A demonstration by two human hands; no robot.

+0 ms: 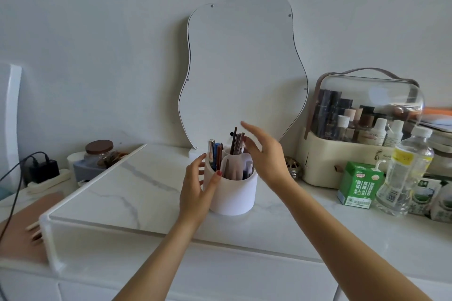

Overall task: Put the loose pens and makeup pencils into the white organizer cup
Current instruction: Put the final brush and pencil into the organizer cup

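The white organizer cup stands upright on the marble-look tabletop, in front of a wavy mirror. Several pens and makeup pencils stick up from its inner compartments, with blue and red pens on the left side. My left hand wraps around the cup's left wall, thumb on the front. My right hand hovers just right of the pencil tips with its fingers spread and nothing visible in it.
A wavy mirror leans on the wall behind the cup. A clear-lidded cosmetics case, a green carton and a plastic bottle crowd the right. A brown-lidded jar and a charger sit at left.
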